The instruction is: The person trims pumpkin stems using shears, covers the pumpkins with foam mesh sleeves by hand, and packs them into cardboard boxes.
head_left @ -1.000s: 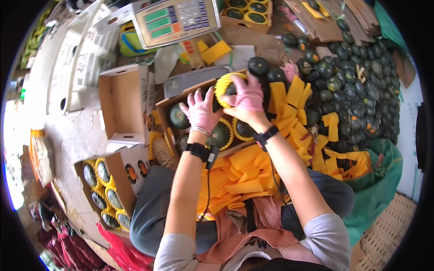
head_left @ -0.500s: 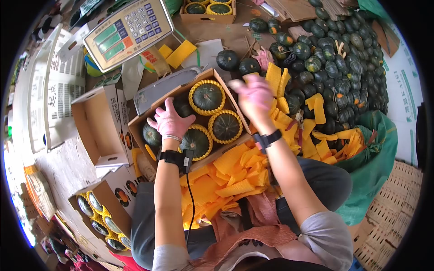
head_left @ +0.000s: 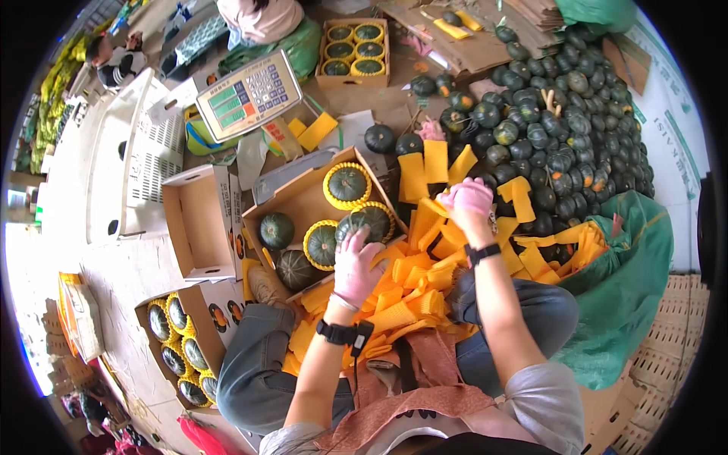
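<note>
My left hand [head_left: 355,269], in a pink glove, holds a bare dark green squash [head_left: 353,223] over the front right of an open carton [head_left: 299,193]. Inside the carton are several squashes: netted ones, such as the one at the back [head_left: 347,185], and two bare ones at the left [head_left: 277,230]. To the right, my right hand [head_left: 468,199], also gloved in pink, has its fingers closed at the end of a yellow foam net [head_left: 432,207]. Loose yellow foam nets [head_left: 409,292] cover my lap.
A large heap of squashes [head_left: 561,136] lies at the right, above a green sack [head_left: 626,303]. A scale [head_left: 250,95] stands behind the carton. An empty carton [head_left: 199,224] and packed cartons [head_left: 182,349] are at the left. Other people [head_left: 262,19] sit farther back.
The netted squash both hands held is in the carton. My left hand has come down toward me and taken a bare squash. My right hand has moved right to the foam nets.
</note>
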The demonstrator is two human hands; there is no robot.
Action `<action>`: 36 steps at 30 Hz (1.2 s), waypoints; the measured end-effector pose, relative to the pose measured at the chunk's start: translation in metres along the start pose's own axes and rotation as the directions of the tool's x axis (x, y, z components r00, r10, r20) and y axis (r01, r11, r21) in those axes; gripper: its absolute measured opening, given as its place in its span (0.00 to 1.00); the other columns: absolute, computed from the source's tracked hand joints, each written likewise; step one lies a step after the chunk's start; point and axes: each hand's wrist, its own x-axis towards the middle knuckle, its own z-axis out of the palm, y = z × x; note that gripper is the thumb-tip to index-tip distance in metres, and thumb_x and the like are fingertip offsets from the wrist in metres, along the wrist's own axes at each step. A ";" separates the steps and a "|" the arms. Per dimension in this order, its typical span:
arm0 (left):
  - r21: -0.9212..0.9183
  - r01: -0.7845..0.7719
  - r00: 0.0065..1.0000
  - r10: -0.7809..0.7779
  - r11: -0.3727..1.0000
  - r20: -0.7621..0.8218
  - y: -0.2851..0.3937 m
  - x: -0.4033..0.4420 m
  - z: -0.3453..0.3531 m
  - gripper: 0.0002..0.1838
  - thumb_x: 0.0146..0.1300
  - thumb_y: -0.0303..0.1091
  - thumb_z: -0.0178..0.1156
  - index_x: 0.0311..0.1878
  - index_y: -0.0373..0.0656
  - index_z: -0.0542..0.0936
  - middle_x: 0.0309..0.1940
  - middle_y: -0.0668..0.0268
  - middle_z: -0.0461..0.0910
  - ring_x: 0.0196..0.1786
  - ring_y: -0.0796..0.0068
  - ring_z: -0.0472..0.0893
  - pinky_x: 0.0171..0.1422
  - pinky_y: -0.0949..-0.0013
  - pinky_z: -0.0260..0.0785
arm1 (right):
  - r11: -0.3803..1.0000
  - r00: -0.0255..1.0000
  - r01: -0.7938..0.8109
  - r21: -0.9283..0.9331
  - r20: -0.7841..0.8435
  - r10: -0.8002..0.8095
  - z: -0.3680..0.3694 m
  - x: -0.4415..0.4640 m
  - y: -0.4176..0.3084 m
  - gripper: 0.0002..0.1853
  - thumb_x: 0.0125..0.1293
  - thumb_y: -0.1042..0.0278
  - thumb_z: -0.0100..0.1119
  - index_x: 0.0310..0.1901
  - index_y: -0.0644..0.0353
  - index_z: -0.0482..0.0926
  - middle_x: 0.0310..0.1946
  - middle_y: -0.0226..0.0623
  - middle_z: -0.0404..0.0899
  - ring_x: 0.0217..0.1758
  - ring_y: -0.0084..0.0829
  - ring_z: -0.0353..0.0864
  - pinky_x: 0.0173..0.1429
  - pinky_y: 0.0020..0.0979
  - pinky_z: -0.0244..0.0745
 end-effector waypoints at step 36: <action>0.134 0.169 0.936 -0.116 0.976 -0.333 0.123 -0.110 -0.096 0.17 0.39 0.31 0.67 0.37 0.42 0.80 0.49 0.60 0.74 0.55 0.56 0.71 0.60 0.52 0.60 | 0.522 0.991 0.122 0.844 -0.078 -0.107 -0.190 -0.116 -0.179 0.10 0.55 0.73 0.67 0.36 0.64 0.77 0.31 0.39 0.75 0.34 0.36 0.76 0.39 0.29 0.72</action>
